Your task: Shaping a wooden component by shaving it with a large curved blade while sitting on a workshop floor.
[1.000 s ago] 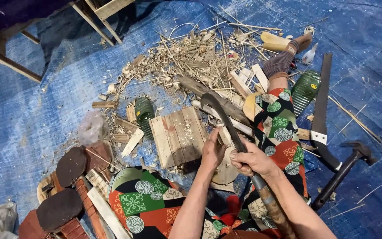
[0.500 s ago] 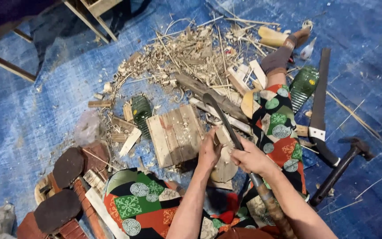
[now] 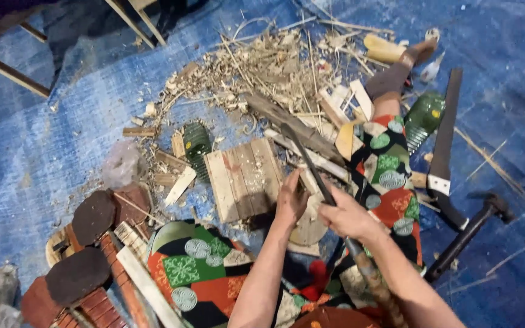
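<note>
My right hand [image 3: 349, 217] grips a long dark chopping knife [image 3: 308, 163] by its handle, the blade pointing away over my lap. My left hand [image 3: 290, 199] presses on a pale, flat piece of wood [image 3: 308, 229] that lies just under the blade. The piece rests beside a square wooden slab [image 3: 244, 177] of joined planks. My legs in patterned cloth [image 3: 390, 164] stretch out on a blue tarp [image 3: 44, 140].
A heap of wood chips and splinters [image 3: 274, 67] lies ahead. A handsaw [image 3: 443, 152] and a black hammer [image 3: 474, 232] lie on the right. Two green bottles [image 3: 197, 143] [image 3: 424, 115] lie nearby. Brown oval wooden pieces [image 3: 92, 216] are stacked at the left, with wooden furniture legs [image 3: 7, 68] behind.
Both hands and the knife stay almost where they were. My left hand has shifted slightly on the pale piece.
</note>
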